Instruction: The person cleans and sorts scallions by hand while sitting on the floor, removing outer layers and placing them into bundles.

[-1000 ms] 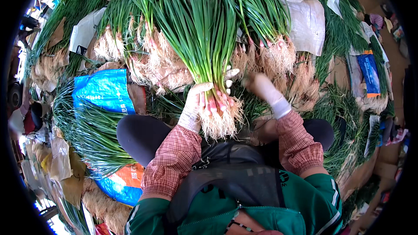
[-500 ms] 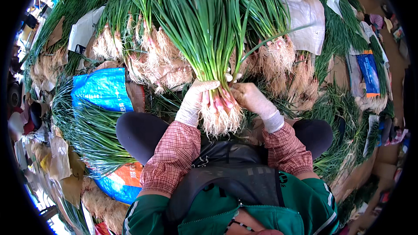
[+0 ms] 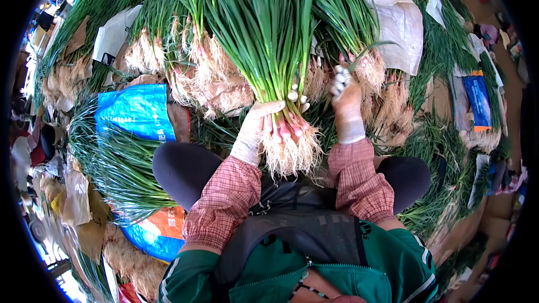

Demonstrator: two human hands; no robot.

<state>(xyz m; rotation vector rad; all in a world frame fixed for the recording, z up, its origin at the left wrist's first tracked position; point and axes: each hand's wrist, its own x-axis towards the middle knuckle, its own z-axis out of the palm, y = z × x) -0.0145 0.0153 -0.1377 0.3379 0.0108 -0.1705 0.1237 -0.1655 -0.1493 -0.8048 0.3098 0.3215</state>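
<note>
My left hand [image 3: 254,126], in a pale glove, wraps round a thick bunch of green onions [image 3: 276,81] just above their pinkish bulbs. The leaves point away from me, and the stringy pale roots hang toward my lap. Apart from the bunch, to its right, is my right hand [image 3: 347,98], also gloved, with the fingers curled closed. A long onion leaf [image 3: 368,53] runs out from its fingertips toward the upper right. Exactly how the fingers pinch the leaf is blurred. Behind my right hand lie more green onions [image 3: 369,73] with their roots toward me.
Heaps of green onions [image 3: 208,59] lie across the far side. A blue sack [image 3: 135,113] covers part of a pile on the left [image 3: 123,163]. White sheeting [image 3: 398,28] drapes over onions at the upper right. My knees [image 3: 185,174] flank the work area.
My right hand has moved away from the bunch, outward to the right and farther off, with the leaf at its fingers. My left hand keeps its hold on the bunch nearly in place.
</note>
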